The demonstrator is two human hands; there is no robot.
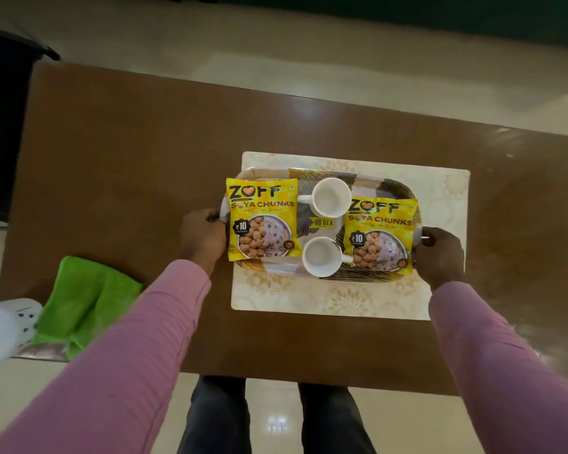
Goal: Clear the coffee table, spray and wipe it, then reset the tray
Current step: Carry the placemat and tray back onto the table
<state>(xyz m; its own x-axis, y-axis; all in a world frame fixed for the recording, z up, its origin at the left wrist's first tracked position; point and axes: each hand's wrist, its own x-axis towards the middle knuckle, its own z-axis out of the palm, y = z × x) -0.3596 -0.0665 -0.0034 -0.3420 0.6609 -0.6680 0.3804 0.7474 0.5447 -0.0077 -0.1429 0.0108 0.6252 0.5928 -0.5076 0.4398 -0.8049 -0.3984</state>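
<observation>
Tray [264, 173]: on the mat [341, 301], middle of the table [128, 158], holding two packets [263, 221] and two cups [330, 196].
Left hand [202, 235]: grips the tray's left end.
Right hand [440, 253]: grips its right end.
Cloth [86, 299]: near left corner.

An oval gold-and-black patterned tray [392, 187] is held at both short ends over a cream floral placemat [341, 299] on the brown tabletop [128, 175]. A yellow soya-chunk packet [261, 219] is laid flat at the tray's left end and a second yellow packet [379, 235] at its right. Between them stand an empty white far cup [329, 196] and an empty white near cup [320, 257]. A rumpled green cloth [86, 296] lies well left of the tray.
</observation>
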